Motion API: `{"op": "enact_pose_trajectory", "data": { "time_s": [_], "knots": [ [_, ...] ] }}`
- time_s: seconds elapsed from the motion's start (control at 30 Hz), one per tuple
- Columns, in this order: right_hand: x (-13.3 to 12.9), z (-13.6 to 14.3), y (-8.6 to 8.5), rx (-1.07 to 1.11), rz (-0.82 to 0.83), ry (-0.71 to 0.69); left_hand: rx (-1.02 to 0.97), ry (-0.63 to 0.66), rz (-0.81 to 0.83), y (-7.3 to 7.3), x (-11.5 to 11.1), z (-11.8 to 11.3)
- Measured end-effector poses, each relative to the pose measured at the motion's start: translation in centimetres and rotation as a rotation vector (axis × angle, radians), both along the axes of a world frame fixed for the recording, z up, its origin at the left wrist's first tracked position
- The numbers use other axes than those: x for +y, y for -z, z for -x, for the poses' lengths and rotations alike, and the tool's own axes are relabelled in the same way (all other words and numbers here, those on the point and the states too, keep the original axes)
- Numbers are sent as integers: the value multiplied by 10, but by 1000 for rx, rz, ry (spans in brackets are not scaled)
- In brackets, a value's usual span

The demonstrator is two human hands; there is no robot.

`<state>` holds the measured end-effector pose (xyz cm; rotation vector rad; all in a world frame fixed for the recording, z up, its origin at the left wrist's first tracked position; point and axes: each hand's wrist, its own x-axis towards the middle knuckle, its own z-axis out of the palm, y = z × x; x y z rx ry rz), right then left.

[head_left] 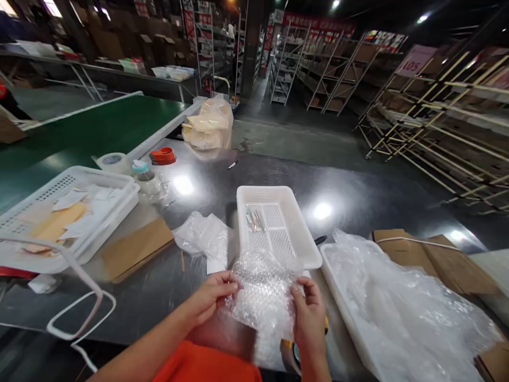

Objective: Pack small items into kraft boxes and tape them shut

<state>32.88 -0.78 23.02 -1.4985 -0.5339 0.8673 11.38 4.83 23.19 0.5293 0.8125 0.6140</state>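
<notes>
A sheet of bubble wrap (264, 292) spans the gap between the two hands, over the near side of the dark worktop (278, 168). The left hand (217, 297) has a closed grip on its left edge, thumb against fingers; the right hand (310, 313) pinches the right edge, its grip closed too. The wrap's far part overlaps the near end of a white basket (296, 212), in which thin clear packets (255, 218) lie toward the left. Just right of that basket's near end, a black marker (320, 240) lies near the rim of a white bin (344, 305) heaped with plastic film (401, 302), some spilling over its right side. Left of the basket are a crumpled clear bag (202, 231) and, farther left, flat cardboard (137, 249) beside a basket of papers (127, 178). Dark worktop surface shows between the cardboard and the left forearm, and beyond the white basket up to the far edge. A green belt (151, 114) runs past the far left side.
</notes>
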Motion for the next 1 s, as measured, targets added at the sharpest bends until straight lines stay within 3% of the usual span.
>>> {"op": "enact_pose_trajectory", "data": {
  "time_s": [0.13, 0.2, 0.27, 0.37, 0.43, 0.47, 0.53, 0.6, 0.77, 0.83, 0.9, 1.0],
  "knots": [
    [11, 0, 15, -42, 37, -155, 61, -13, -21, 1, 3, 12],
    [23, -1, 25, -172, 28, -162, 126, -49, -49, 2, 11, 23],
    [42, -5, 36, -372, 10, -174, 248, -164, -86, 4, 25, 42],
    [85, -12, 53, -733, 114, -368, 638, -480, -273, 4, 46, 80],
    [121, -17, 63, -939, 278, -530, 1006, -646, -556, 2, 53, 102],
    [139, -18, 68, -1006, 359, -589, 1169, -669, -726, 0, 55, 109],
    [172, -20, 77, -1058, 474, -650, 1360, -577, -1018, -2, 53, 115],
    [199, -20, 85, -1065, 551, -687, 1412, -395, -1131, 1, 49, 109],
    [226, -20, 100, -1074, 684, -727, 1319, 95, -822, 42, 47, 80],
    [226, -23, 103, -1058, 726, -691, 1255, 146, -702, 60, 48, 74],
    [224, -31, 103, -1018, 767, -643, 1226, 108, -615, 73, 48, 71],
    [217, -45, 93, -917, 769, -591, 1165, -12, -556, 79, 49, 65]
  ]
}}
